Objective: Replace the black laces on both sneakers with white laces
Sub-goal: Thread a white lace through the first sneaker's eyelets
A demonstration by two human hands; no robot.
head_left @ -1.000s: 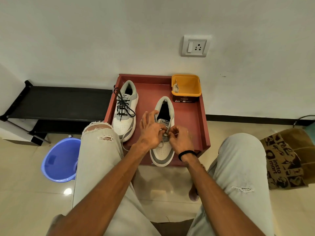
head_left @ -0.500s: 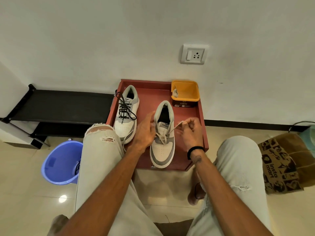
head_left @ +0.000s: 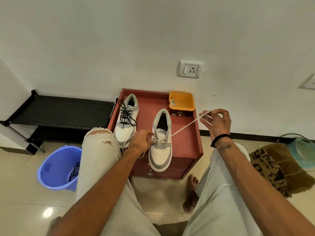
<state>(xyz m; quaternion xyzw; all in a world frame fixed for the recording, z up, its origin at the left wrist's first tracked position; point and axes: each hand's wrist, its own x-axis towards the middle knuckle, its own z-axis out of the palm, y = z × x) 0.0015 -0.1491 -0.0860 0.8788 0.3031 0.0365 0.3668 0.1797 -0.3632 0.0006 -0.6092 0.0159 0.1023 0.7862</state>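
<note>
The right hand (head_left: 216, 122) pinches the white lace (head_left: 185, 127), drawn taut from the near sneaker (head_left: 160, 150). The left hand (head_left: 140, 142) pinches the lace's other end at the eyelets.

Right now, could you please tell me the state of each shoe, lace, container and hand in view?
Near sneaker: white lace partly threaded.
Far sneaker: black lace still in.
White lace: pulled taut.
Right hand: pinches the lace end.
Left hand: grips lace at the eyelets.
Yellow tub: open, lace inside.
Blue bucket: black lace inside.
</note>
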